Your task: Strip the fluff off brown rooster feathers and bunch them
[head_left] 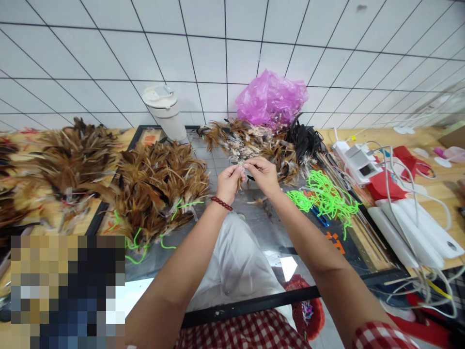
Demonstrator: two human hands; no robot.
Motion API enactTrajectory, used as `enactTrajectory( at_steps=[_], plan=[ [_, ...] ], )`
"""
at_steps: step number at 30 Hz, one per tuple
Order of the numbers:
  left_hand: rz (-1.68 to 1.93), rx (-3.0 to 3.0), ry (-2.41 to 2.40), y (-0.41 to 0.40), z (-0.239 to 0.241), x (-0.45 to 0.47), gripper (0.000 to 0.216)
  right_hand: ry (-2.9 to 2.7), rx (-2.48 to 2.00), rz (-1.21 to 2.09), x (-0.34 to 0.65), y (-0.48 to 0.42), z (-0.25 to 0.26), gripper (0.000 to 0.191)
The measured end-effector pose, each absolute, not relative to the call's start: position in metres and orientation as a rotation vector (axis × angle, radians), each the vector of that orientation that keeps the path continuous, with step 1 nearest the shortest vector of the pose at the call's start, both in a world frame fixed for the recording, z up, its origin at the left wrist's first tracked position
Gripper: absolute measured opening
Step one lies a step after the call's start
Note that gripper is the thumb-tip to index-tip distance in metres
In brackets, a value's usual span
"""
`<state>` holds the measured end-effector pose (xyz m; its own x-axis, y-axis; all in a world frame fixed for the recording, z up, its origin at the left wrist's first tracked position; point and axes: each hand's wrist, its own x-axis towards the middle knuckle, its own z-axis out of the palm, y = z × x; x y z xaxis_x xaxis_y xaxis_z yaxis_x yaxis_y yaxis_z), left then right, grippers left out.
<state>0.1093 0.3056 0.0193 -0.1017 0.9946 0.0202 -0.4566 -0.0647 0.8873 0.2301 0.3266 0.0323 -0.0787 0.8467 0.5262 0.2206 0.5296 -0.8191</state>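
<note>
My left hand [228, 183], with a dark red bead bracelet [221, 203] on its wrist, is closed in a pinch on a small feather [239, 185]. Thumb and fingers of my right hand [265, 175] pinch at the same spot, touching the left fingertips. The feather's quill end is hidden between the fingers. Just beyond my hands lies a loose heap of brown and pale feathers [250, 140], with black feathers [305, 140] at its right. Left of my hands is a big pile of brown feather bunches [160, 184], some tied with bright green cord.
A tangle of green cord [327, 196] lies at the right near blue-handled snips [319, 215]. Behind stand a white lidded cup [167, 114] and a pink plastic bag [272, 97]. A power strip [352, 162] and white cables crowd the right. More feathers [72, 160] lie far left.
</note>
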Motion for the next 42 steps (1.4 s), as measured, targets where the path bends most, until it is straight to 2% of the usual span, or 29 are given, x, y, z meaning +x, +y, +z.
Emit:
enactTrajectory(
  at_steps=[11, 15, 21, 24, 32, 39, 42],
  plan=[
    [1.475, 0.855, 0.887, 0.304, 0.022, 0.109, 0.029, -1.57, -0.913, 0.725, 0.23, 0.327, 0.035, 0.016],
    [1.457, 0.873, 0.882, 0.303, 0.023, 0.108, 0.031, -1.448, -0.928, 1.063, 0.232, 0.329, 0.036, 0.027],
    [1.339, 0.706, 0.776, 0.3, 0.031, 0.104, 0.029, -1.455, -0.657, 1.588, 0.236, 0.325, 0.037, 0.043],
    [1.32, 0.642, 0.758, 0.299, 0.033, 0.103, 0.026, -1.403, -0.67, 1.522, 0.235, 0.325, 0.037, 0.044],
    [1.369, 0.938, 0.812, 0.297, 0.028, 0.107, 0.032, -1.316, -0.831, 1.291, 0.234, 0.33, 0.035, 0.035],
    [1.26, 1.091, 0.766, 0.296, 0.026, 0.105, 0.038, -1.595, -0.714, 1.475, 0.25, 0.328, 0.043, 0.031],
    [1.22, 1.096, 0.737, 0.294, 0.031, 0.105, 0.037, -1.625, -0.703, 1.449, 0.254, 0.328, 0.044, 0.029]
  ],
)
